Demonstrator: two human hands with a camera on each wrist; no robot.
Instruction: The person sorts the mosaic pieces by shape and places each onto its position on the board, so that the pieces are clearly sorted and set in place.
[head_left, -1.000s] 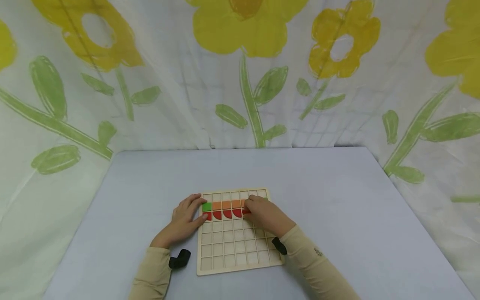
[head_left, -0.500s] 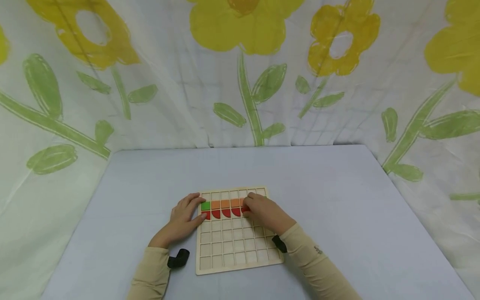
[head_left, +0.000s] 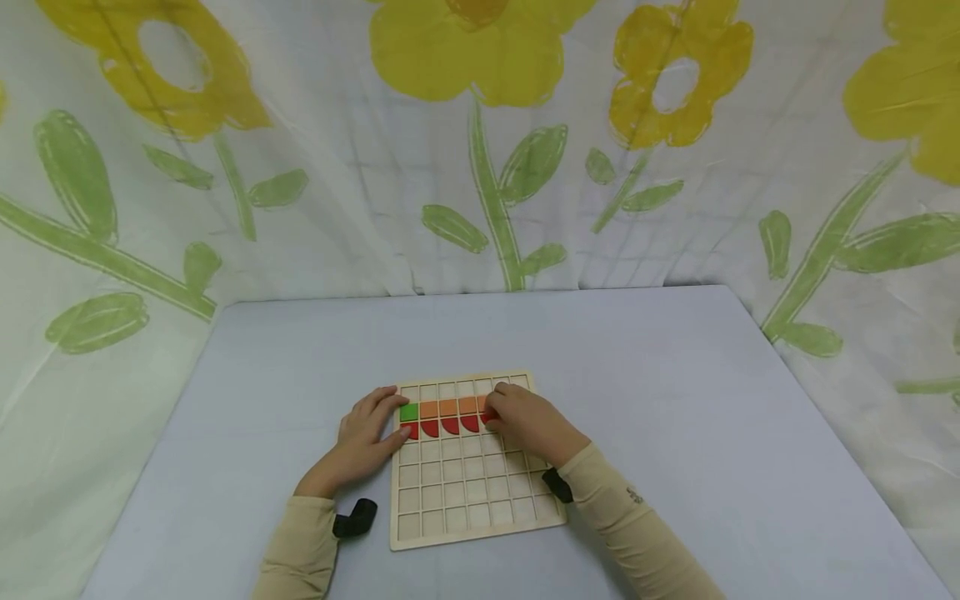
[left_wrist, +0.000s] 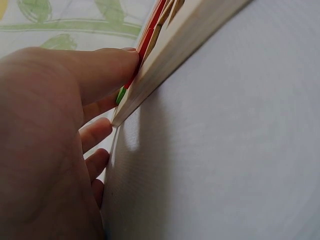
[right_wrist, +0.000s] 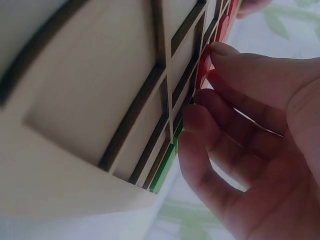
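A wooden grid board [head_left: 480, 501] lies on the table. One row holds a green square tile [head_left: 408, 412] followed by several orange tiles [head_left: 448, 407]; the row below it holds red quarter-circle tiles [head_left: 450, 426]. My left hand [head_left: 363, 437] rests at the board's left edge, its thumb [left_wrist: 112, 70] on the leftmost red tile and another finger at the green one. Over the right part of these rows, my right hand [head_left: 531, 421] pinches a red tile [right_wrist: 203, 65] at its cell with thumb and curled fingers. That tile is partly hidden by the fingers. Another green tile [right_wrist: 164, 167] shows beyond the right hand.
The white table [head_left: 637, 375] extends on all sides of the board. Behind it hangs a white curtain [head_left: 315, 242] with painted yellow flowers. A black wrist device [head_left: 356, 518] sits by the left sleeve, and another black device [head_left: 557, 485] by the right.
The head view shifts slightly, so the whole scene moves a little to the left. Both hands stay at nearly the same places on the board.
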